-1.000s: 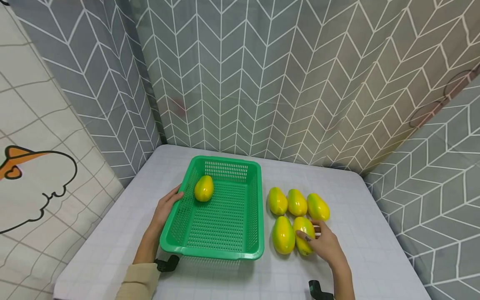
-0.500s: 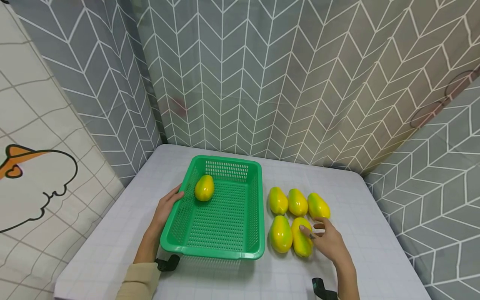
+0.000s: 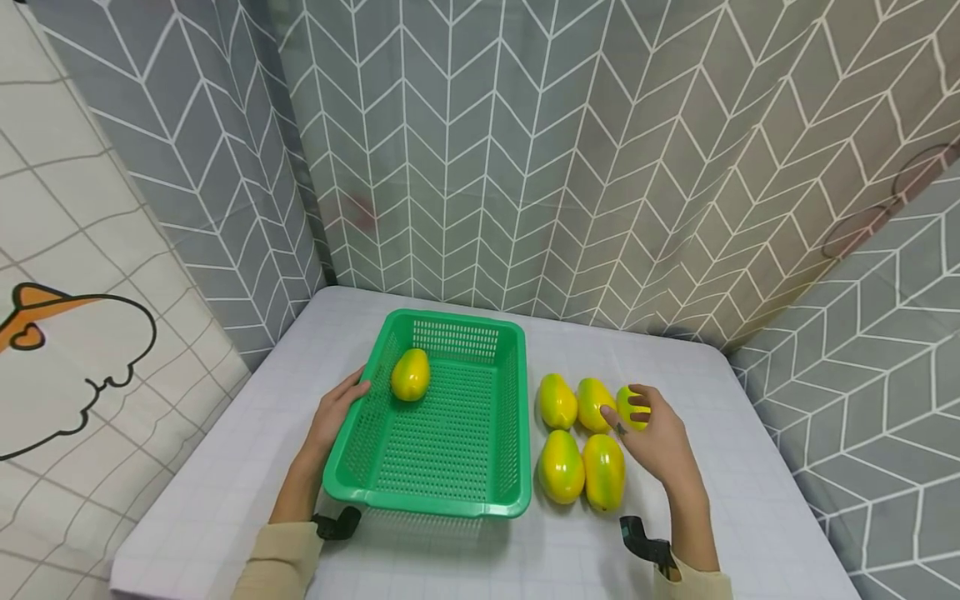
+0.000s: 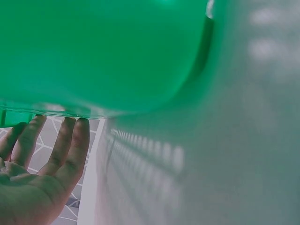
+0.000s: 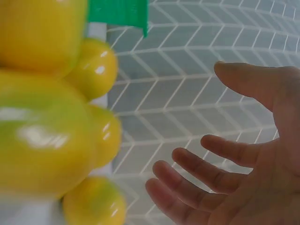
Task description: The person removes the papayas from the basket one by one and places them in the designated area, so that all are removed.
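A green slatted plastic basket [image 3: 450, 507] stands tilted on the table, with one glossy yellow-green oval fruit [image 3: 411, 375], like a mango or papaya, in its back left part. My left hand [image 3: 332, 417] holds the basket's left rim, thumb over it; in the left wrist view the other fingers [image 4: 75, 150] reach up against its outside. Several similar fruits lie right of the basket: a back row [image 3: 558, 402] and two in front [image 3: 603, 473]. Above the back right fruit [image 3: 628, 407], partly covering it, my right hand [image 3: 658, 437] hovers with spread fingers, holding nothing.
A white cloth covers the table [image 3: 720, 467]. Grey patterned curtains [image 3: 465, 167] enclose the back and right, and a white panel with a cartoon [image 3: 75, 358] hangs on the left. Black camera mounts [image 3: 643, 542] sit on both wrists.
My right hand has let go of the front right fruit and moved up and back to the back right one, its fingers spreading. That front fruit stays on the table. The left hand keeps its place.
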Tool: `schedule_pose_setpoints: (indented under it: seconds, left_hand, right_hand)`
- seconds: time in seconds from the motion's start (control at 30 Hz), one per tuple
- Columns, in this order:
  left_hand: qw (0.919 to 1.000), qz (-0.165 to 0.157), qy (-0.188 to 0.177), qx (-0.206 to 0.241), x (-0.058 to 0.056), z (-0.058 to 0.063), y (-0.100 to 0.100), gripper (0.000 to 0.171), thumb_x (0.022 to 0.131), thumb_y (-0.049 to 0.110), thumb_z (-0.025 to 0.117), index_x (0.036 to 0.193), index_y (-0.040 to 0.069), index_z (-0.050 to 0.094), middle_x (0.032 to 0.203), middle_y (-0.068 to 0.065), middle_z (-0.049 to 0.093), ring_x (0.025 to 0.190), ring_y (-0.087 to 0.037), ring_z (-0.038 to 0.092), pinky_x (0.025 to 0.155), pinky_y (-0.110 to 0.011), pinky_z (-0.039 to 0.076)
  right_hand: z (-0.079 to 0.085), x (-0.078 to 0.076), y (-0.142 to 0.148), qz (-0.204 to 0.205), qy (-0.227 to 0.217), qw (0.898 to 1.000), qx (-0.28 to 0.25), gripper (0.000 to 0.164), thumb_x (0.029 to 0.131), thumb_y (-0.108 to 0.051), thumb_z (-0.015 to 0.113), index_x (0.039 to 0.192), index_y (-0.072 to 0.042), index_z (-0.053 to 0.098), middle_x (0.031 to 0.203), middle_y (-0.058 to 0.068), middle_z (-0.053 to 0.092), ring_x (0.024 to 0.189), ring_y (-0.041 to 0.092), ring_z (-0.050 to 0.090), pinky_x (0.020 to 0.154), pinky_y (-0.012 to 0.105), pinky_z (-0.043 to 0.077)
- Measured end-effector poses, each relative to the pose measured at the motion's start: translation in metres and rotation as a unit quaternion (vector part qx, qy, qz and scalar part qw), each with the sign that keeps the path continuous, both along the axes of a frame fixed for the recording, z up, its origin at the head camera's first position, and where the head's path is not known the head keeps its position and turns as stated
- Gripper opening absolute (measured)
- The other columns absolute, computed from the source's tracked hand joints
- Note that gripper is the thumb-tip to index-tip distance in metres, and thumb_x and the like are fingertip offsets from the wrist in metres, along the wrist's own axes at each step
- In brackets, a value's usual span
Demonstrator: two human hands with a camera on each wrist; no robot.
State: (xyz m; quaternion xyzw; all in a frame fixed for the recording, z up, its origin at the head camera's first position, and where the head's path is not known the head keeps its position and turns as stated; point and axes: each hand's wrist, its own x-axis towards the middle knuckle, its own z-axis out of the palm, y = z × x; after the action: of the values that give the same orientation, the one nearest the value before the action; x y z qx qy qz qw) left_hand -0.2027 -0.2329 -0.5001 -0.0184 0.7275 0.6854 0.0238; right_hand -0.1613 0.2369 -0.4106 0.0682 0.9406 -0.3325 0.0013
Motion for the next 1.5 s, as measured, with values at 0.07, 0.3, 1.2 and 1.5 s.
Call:
schedule_pose_setpoints:
  seconds: [0.07,0.3,1.2,1.5]
  left_hand:
    - [1.0,-0.001,0.001,-0.006,-0.002,0.001,0.001,0.059,0.114,0.042,0.046,0.168,0.021,0.033,0.176,-0.004,0.029,0.16,-0.027,0.031,0.094,-0.006,0.045]
    - [0.9999,-0.013,0.005,-0.006,-0.01,0.001,0.007,0.058,0.114,0.041,0.046,0.167,0.02,0.034,0.176,-0.004,0.03,0.162,-0.028,0.029,0.108,-0.016,0.044]
    - [0.9988,0.014,-0.043,-0.017,0.001,-0.004,-0.009,0.061,0.114,0.046,0.043,0.169,0.025,0.029,0.177,-0.003,0.026,0.154,-0.023,0.037,0.093,-0.007,0.046]
    - [0.9992,-0.002,-0.037,-0.012,-0.004,-0.006,-0.003,0.06,0.115,0.045,0.042,0.169,0.024,0.028,0.177,-0.003,0.025,0.143,-0.011,0.044,0.091,-0.008,0.05]
  right_hand:
    - [0.008,-0.004,-0.006,0.01,0.016,1.0,-0.005,0.086,0.1,-0.052,0.069,0.161,-0.001,0.035,0.157,0.03,0.049,0.14,0.049,0.054,0.109,0.063,0.053]
    - [0.028,-0.02,-0.027,0.041,0.062,0.997,-0.028,0.08,0.101,-0.048,0.07,0.16,-0.006,0.038,0.156,0.024,0.052,0.138,0.045,0.057,0.11,0.06,0.053]
    - [0.036,-0.072,-0.116,0.184,0.128,0.971,-0.085,0.07,0.1,-0.035,0.073,0.157,-0.006,0.044,0.155,0.02,0.056,0.134,0.043,0.062,0.106,0.057,0.056]
    - [0.037,-0.083,-0.129,0.194,0.125,0.968,-0.098,0.069,0.101,-0.035,0.073,0.157,-0.006,0.044,0.156,0.02,0.054,0.136,0.043,0.06,0.105,0.056,0.056]
